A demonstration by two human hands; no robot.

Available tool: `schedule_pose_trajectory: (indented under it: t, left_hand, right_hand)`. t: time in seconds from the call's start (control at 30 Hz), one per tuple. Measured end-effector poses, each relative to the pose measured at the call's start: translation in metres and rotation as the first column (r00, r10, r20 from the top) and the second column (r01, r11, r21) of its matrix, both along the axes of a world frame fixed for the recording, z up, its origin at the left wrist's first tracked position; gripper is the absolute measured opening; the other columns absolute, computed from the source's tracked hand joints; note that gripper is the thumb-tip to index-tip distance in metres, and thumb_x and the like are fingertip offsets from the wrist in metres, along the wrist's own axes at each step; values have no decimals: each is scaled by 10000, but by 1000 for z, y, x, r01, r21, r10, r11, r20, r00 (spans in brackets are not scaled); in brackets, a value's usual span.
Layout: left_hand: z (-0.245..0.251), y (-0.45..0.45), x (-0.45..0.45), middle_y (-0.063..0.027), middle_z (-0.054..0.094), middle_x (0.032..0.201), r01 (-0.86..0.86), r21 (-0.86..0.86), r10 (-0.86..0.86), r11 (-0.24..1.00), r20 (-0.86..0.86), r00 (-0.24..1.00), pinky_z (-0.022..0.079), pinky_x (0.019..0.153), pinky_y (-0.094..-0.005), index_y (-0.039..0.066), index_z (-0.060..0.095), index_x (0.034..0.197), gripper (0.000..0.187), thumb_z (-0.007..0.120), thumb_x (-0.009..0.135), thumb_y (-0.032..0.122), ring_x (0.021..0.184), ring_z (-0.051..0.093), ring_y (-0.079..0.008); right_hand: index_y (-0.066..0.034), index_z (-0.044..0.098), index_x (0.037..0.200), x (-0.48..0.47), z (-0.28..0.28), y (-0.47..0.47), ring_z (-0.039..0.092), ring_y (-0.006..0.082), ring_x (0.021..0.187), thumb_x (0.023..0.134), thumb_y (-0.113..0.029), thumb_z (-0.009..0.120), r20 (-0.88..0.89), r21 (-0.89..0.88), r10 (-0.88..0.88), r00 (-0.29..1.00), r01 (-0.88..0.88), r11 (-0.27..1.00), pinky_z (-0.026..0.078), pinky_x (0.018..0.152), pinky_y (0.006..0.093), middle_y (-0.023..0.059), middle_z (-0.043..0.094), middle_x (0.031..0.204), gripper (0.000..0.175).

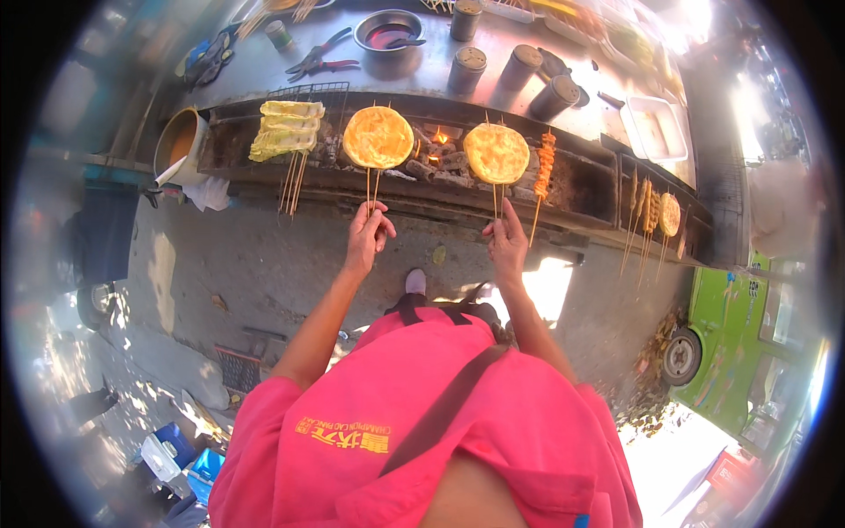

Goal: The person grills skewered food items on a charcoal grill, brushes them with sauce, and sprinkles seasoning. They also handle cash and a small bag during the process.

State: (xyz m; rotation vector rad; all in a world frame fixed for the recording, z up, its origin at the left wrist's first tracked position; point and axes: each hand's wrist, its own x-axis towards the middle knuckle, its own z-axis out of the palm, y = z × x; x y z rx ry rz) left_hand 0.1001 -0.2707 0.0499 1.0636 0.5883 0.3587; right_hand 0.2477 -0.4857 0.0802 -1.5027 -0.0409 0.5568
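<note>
My left hand (368,236) pinches the two wooden skewers of a round flatbread (377,137) over a charcoal grill (574,188). In my right hand (507,244) are the skewers of a second round flatbread (496,154), also above the coals. Small flames (438,137) rise between the two breads. Skewered leafy greens (288,131) lie across the grill left of my left hand. Just right of my right hand rests a spiral-cut orange skewer (544,165). Farther right, thin skewers (643,204) and a smaller flatbread (669,214) lie on the grill's end section.
Behind the grill, a steel counter (422,82) bears a bowl of red sauce (388,32), red-handled pliers (322,58), several shaker cans (467,69) and a white tray (653,129). A bucket (179,146) hangs at the grill's left end. A green vehicle (733,336) stands at right.
</note>
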Motion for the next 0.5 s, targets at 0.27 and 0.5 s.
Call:
schedule_pose_trajectory:
  t: [0.27,0.5]
  left_hand:
    - [-24,14,2,-67,590,664,-10,-129,4,992,-48,999,246,335,-174,88,491,1060,188,411,979,238,363,331,-30]
    - [-37,2,-23,-87,611,761,-98,-213,74,972,-119,990,374,405,-207,107,460,1243,489,313,967,483,445,481,-80]
  right_hand:
    - [-86,336,1391,1,-15,9,606,161,742,907,-104,523,129,-216,141,982,-111,970,494,647,269,126,622,978,519]
    - [-51,493,1262,158,79,-5,613,257,982,877,-164,592,609,-495,350,712,-4,869,489,826,345,177,607,1106,414]
